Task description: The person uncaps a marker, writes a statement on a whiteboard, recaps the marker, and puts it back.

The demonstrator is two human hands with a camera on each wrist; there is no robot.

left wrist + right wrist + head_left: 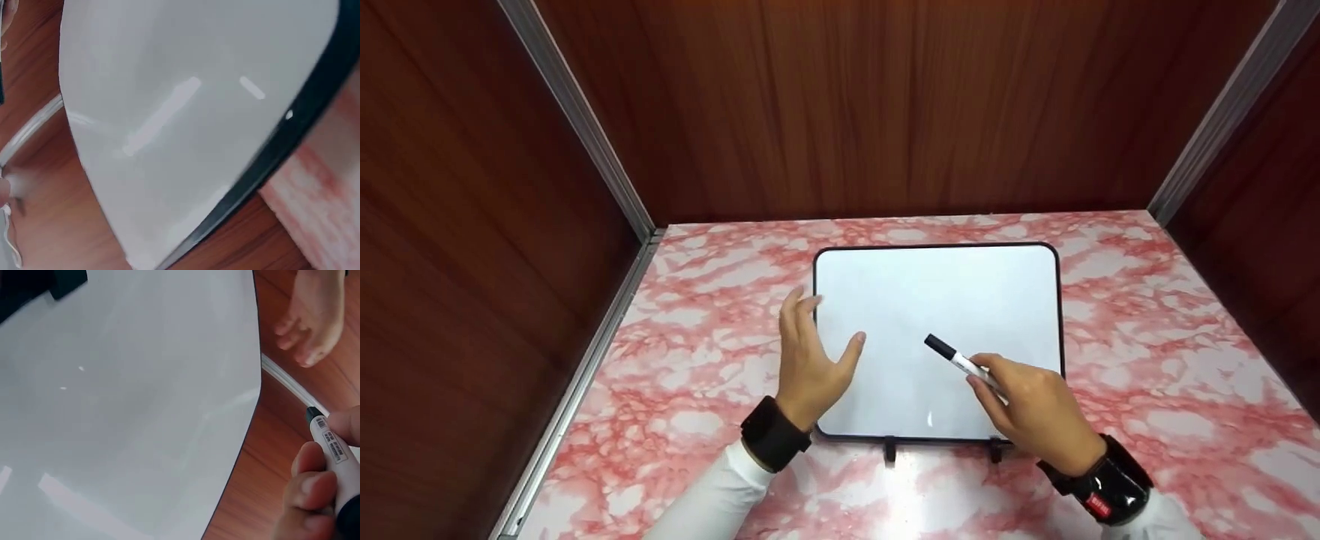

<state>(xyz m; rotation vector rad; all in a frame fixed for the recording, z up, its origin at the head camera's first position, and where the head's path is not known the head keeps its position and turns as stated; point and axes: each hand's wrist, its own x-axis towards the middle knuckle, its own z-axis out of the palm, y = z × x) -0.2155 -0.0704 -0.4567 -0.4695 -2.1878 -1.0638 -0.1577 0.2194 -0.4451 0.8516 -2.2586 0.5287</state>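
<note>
Covering pink marble tabletop [697, 330], whiteboard [960, 300]

A glossy, smooth whiteboard [937, 330] with black plastic edging lies on a pink marble-patterned tabletop [1147, 315], between wood-grain walls [885, 105] with metal trim [577, 120].

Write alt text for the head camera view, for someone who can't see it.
A person's right hand holds a capped marker over a blank whiteboard lying flat on a pink marbled table. The left hand, fingers straight, hovers at the board's left edge. Dark wood panels wall in the table on three sides.
</note>
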